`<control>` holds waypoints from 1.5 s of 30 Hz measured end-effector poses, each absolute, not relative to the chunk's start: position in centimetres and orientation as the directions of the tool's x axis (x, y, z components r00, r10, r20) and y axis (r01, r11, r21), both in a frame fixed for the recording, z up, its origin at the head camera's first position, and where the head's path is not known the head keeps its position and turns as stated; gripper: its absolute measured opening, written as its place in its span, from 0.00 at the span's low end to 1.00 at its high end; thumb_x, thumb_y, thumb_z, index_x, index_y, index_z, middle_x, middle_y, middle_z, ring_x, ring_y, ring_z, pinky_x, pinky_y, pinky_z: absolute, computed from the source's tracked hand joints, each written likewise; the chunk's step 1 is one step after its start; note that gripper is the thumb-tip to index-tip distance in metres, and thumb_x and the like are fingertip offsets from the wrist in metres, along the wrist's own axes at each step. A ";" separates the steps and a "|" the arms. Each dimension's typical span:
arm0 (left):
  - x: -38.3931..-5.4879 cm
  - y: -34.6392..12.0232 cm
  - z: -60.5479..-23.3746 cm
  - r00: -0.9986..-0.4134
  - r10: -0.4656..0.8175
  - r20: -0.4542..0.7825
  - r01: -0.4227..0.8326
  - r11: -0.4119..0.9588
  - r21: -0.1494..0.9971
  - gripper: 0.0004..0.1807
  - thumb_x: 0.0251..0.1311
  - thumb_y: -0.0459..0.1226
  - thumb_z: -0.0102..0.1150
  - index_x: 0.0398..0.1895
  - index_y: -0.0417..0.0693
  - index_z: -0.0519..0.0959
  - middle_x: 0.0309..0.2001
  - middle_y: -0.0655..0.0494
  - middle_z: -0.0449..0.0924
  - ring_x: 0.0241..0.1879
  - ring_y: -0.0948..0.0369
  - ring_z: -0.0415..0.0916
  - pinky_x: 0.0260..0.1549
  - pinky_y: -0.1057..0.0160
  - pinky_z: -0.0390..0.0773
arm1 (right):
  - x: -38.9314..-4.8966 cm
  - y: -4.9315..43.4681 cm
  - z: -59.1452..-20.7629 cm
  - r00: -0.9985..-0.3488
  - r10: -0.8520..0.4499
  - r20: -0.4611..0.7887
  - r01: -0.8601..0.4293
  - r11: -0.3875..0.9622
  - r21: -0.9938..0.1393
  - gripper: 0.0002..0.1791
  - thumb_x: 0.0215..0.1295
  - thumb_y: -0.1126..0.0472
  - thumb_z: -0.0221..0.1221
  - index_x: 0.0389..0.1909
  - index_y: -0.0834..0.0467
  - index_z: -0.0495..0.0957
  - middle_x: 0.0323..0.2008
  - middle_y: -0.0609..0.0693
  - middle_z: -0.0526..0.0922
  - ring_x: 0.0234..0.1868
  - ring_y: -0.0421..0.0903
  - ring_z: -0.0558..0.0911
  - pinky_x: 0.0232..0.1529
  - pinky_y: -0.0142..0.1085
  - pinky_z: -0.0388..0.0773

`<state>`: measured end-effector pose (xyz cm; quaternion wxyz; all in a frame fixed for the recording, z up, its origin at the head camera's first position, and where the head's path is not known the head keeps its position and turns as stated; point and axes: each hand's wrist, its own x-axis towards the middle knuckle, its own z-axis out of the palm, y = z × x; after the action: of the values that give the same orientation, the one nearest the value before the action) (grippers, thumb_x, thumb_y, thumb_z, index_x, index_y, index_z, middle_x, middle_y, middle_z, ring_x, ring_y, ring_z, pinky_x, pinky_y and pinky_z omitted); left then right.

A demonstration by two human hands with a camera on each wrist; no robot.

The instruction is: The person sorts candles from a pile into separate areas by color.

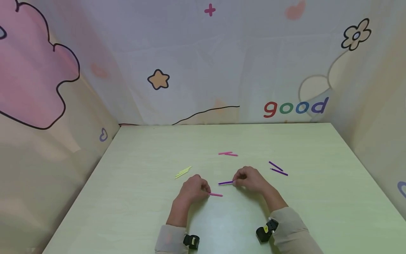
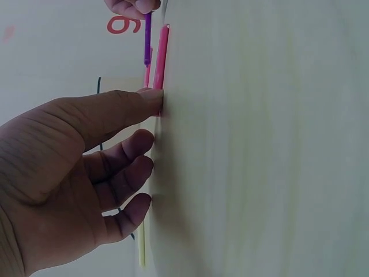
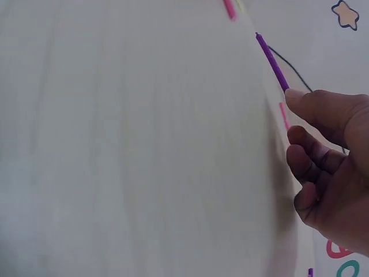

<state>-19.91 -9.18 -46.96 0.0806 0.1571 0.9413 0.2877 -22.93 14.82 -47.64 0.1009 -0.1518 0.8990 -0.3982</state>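
My left hand [image 1: 193, 188] pinches one end of a short, thin pink stick [image 1: 216, 194] between thumb and finger, its free end pointing right. In the left wrist view the thumb presses on the near end of this pink stick [image 2: 162, 57] while the other fingers curl loosely below. A purple stick [image 1: 226, 182] is pinched at its right end by my right hand [image 1: 250, 179], just beyond the pink one. Its free end points left, as the purple stick [image 3: 271, 60] also shows in the right wrist view. The two held sticks are apart.
Several yellow sticks [image 1: 183, 172] lie together left of the hands. Two pink sticks [image 1: 225, 153] lie further back, and two purple sticks [image 1: 276, 166] to the right. A printed cloth [image 1: 196, 70] hangs behind the pale table [image 1: 127, 204].
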 end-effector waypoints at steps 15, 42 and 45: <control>-20.0 -9.3 -46.8 -0.939 0.334 -0.082 0.228 0.784 0.577 0.06 0.45 0.30 0.67 0.20 0.50 0.82 0.27 0.59 0.66 0.29 0.61 0.64 0.28 0.63 0.67 | -22.5 14.3 -46.5 -0.931 -0.366 0.001 -0.240 0.608 -0.757 0.02 0.59 0.66 0.62 0.32 0.61 0.80 0.28 0.44 0.77 0.34 0.45 0.73 0.38 0.38 0.71; -20.1 -9.1 -46.9 -0.946 0.313 -0.085 0.209 0.790 0.576 0.06 0.46 0.33 0.69 0.20 0.50 0.81 0.23 0.63 0.71 0.26 0.63 0.67 0.28 0.63 0.69 | -20.8 19.4 -46.1 -0.976 -0.218 0.030 -0.172 0.671 -0.721 0.02 0.58 0.66 0.62 0.31 0.61 0.79 0.31 0.47 0.78 0.35 0.47 0.75 0.36 0.40 0.71; -20.1 -9.1 -46.9 -0.945 0.312 -0.100 0.200 0.791 0.579 0.05 0.46 0.32 0.68 0.20 0.49 0.81 0.22 0.63 0.72 0.26 0.62 0.67 0.28 0.63 0.69 | -20.7 20.1 -46.2 -0.978 -0.205 0.035 -0.166 0.667 -0.727 0.02 0.57 0.67 0.62 0.31 0.62 0.80 0.30 0.47 0.79 0.35 0.47 0.75 0.35 0.40 0.71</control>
<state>-20.06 -9.09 -46.92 0.0954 0.1361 0.9414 0.2935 -20.72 20.09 -46.19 0.0247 -0.1014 0.9125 -0.3955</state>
